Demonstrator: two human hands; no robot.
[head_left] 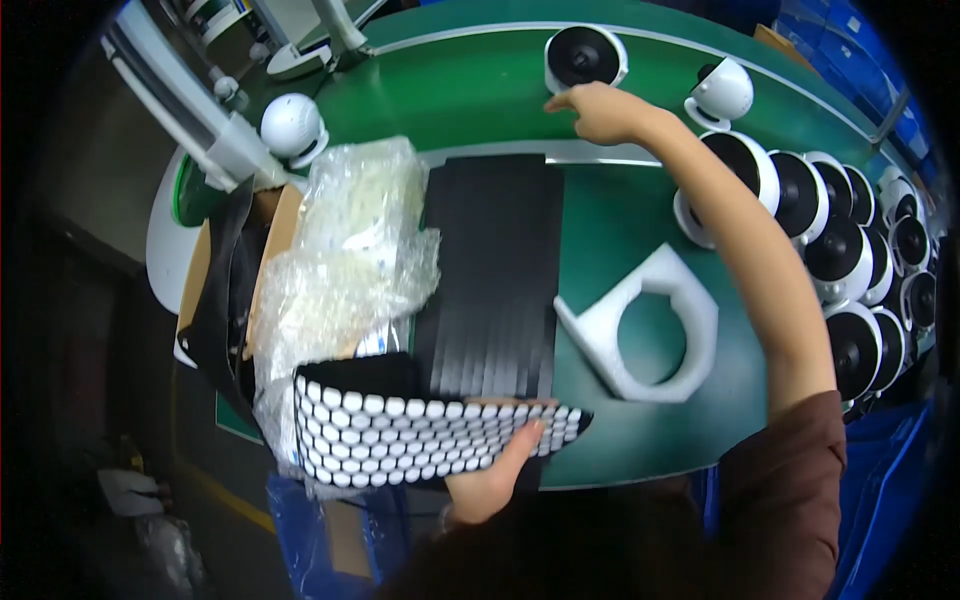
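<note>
Black flexible sheet covered with white hexagonal pads point(400, 435) is hanging in a curve at the near side of the bench point(620, 220), its left end bending upward, and I am watching the left hand point(490, 485) gripping its right part. The thumb is pressing on the padded face while the other fingers are mostly hiding behind the sheet. It is overlapping the near end of a stack of flat black strips point(495, 270); I cannot tell whether they are touching.

The right hand point(605, 112) is reaching far across, its index finger pointing left just beside a white round housing with a black face point(583, 58); I cannot tell whether its fingers are pinching the rim. Right of the strips, a white foam-like block with a round hole point(702, 330) is lying flat. Crumpled clear plastic packs point(345, 260) are lying to the left.
</note>
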